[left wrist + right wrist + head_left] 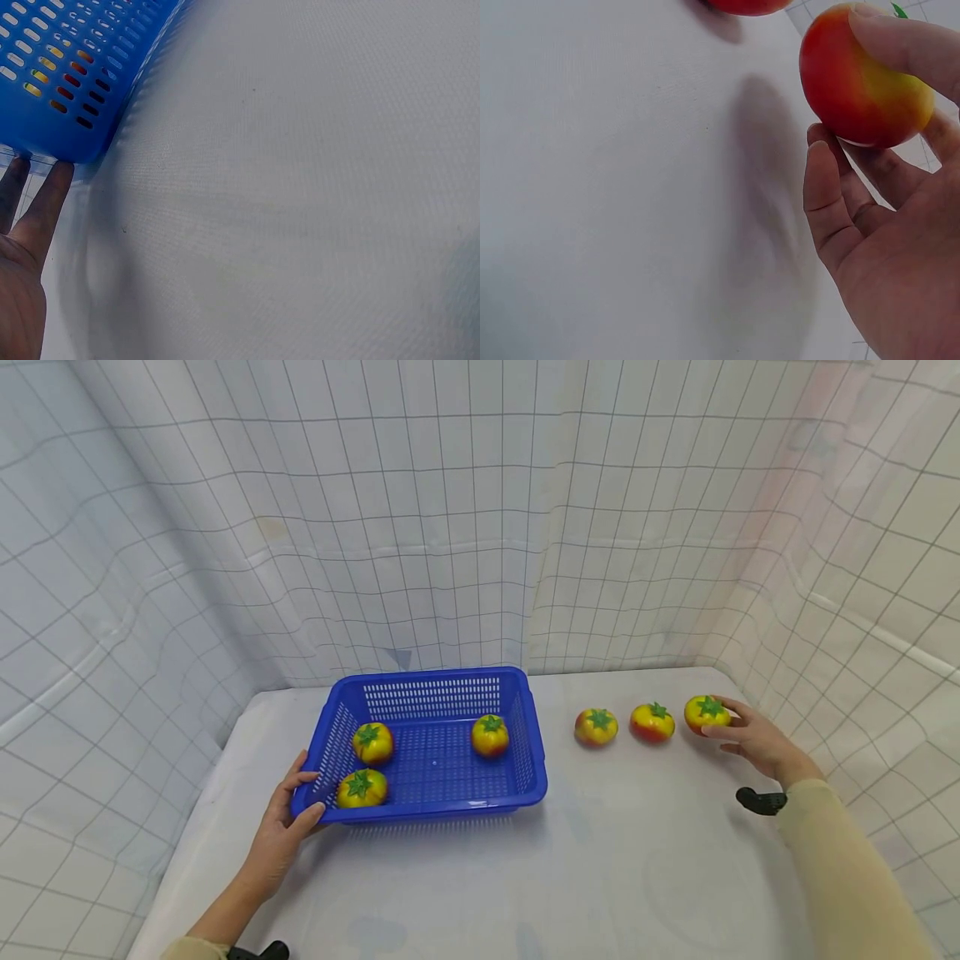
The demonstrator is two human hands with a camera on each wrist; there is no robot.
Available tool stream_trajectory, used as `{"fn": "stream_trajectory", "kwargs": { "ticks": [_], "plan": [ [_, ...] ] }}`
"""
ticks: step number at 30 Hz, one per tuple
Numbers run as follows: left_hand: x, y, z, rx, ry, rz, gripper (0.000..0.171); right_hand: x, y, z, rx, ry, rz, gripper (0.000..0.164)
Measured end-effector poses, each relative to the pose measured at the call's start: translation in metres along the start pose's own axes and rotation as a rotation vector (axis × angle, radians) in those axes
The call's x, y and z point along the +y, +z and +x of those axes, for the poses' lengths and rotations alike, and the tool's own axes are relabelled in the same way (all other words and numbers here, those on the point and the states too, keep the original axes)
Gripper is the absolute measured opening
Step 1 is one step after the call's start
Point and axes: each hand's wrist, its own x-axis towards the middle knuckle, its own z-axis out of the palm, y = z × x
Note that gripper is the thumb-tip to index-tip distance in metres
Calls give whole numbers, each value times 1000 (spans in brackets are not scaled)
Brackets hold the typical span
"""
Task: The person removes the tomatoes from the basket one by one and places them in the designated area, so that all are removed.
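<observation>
A blue plastic basket [435, 812] with slotted walls stands left of the middle in the head view. My left hand [279, 839] grips its near left corner, the thumb on the front rim and fingers over the side. In the left wrist view, fingertips [56, 180] touch the basket's edge. Inside lie a tomato [373, 743] and a second tomato [362, 788] at the left, plus another tomato [490, 737] toward the right. Far to the right, my right hand [757, 742] holds a red-and-yellow tomato [862, 82] between thumb and fingers.
Left of the held one, a tomato [652, 722] and another tomato [596, 727] lie in a row on the white-covered table [600, 860]. Gridded white curtains [450, 527] hang behind the table and along both sides.
</observation>
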Motion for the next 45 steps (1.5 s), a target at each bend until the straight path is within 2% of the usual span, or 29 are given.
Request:
{"fn": "stream_trajectory", "kwargs": {
  "ticks": [17,22,45],
  "plan": [
    [0,0,-1,-1,7,-4,48,10,-1,-1,29,41,-69,96],
    [1,0,-1,-2,6,-8,48,13,0,0,33,48,-57,95],
    [0,1,0,1,4,0,49,8,5,-1,19,62,-87,97]
  ]
}}
